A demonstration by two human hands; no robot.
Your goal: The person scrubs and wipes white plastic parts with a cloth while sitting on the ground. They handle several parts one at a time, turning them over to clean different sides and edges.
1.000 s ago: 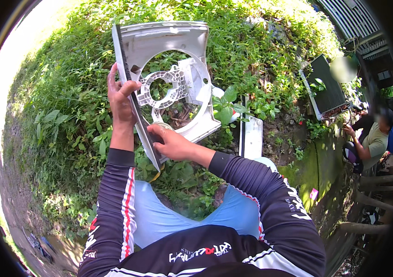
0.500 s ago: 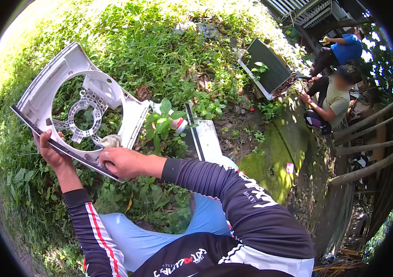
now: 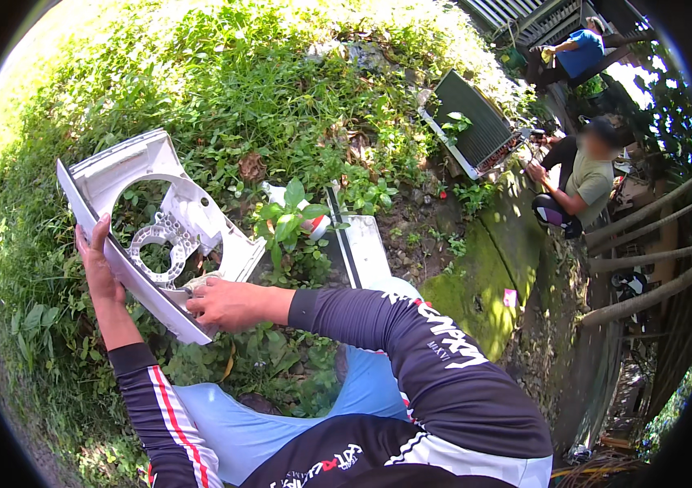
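A white plastic fan housing [image 3: 139, 285] with a large round opening and a ring-shaped motor mount [image 3: 141, 259] is held tilted in front of me. My left hand [image 3: 102, 272] grips its long near side wall, thumb over the edge. My right hand [image 3: 228, 303] is closed at the lower right corner of the housing, pressing a pale, dirty rag [image 3: 200, 281] against the inner side near the opening's rim. Most of the rag is hidden by the fingers.
A white panel with a dark strip [image 3: 366, 248] and a white-and-red container [image 3: 317, 224] lie beyond my right arm. Farther off are a finned coil [image 3: 476, 122], a crouching person [image 3: 586, 179] and another person in blue [image 3: 580, 53]. Weeds and mossy concrete [image 3: 476, 276] surround me.
The housing has tipped, its far end coming down and nearer, so its outer side wall shows more. My left hand turned with it. The right hand and rag shifted slightly along the edge.
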